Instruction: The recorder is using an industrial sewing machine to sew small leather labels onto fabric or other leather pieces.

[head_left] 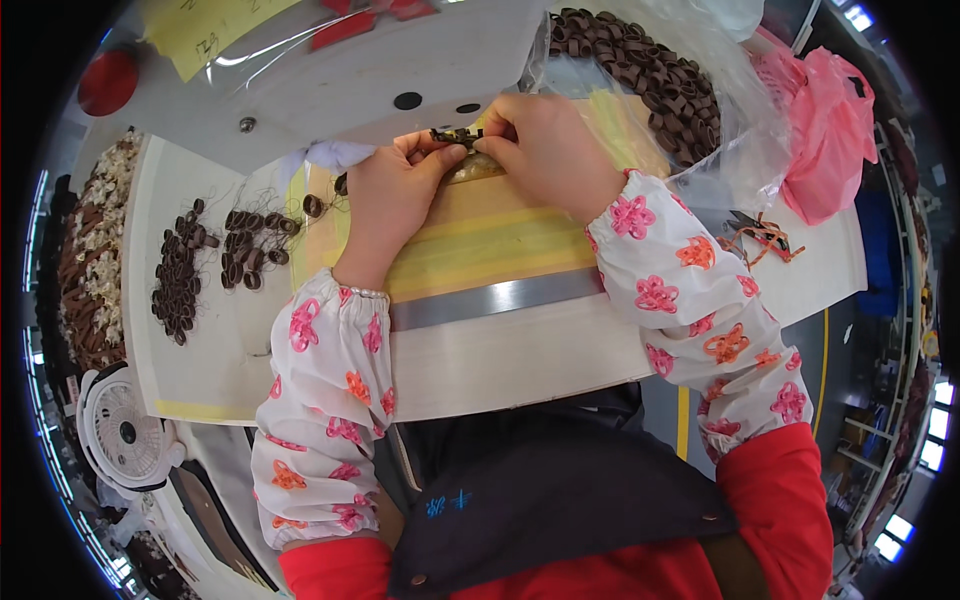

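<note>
Under the body of a sewing machine (330,105), both of my hands meet at the small dark metal parts of its sewing area (457,134). My left hand (392,195) is closed in a pinch, thumb and forefinger together. From the other side my right hand (550,150) pinches at the same spot. Whatever lies between the fingertips is too small and covered to name. Left of my left hand, brown loops with loose threads (250,245) lie in a cluster. Another cluster of brown loops (182,270) sits farther left.
At the far right, many brown loops (670,95) fill a clear plastic bag. A pink plastic bag (825,135) stands beside it. Thread snips with orange cord (762,236) rest near my right sleeve. A metal strip (500,298) crosses the white table (520,365). A white fan (128,430) is at left.
</note>
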Demonstrator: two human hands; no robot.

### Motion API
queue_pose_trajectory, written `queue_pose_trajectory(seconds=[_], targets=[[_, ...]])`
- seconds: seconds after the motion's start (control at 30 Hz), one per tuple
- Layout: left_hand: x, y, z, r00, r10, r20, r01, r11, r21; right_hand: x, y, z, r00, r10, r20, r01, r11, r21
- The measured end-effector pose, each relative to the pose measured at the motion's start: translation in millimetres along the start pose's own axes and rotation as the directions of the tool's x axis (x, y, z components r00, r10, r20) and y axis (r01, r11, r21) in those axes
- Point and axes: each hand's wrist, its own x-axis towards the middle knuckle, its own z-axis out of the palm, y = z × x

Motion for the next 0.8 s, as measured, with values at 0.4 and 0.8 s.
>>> queue_pose_trajectory(seconds=[0.4,0.8], targets=[[-41,-7,-9,0.960,0.269,0.074,-0.264,0.962,-0.075,-17,-20,-6,0.984,0.167,0.064,-0.177,0.962,0.208],[-25,5,-10,0.875,0.452,0.173,-0.400,0.877,-0.266,-67,-50,-11,0.980,-0.028,0.199,-0.055,0.915,0.400]])
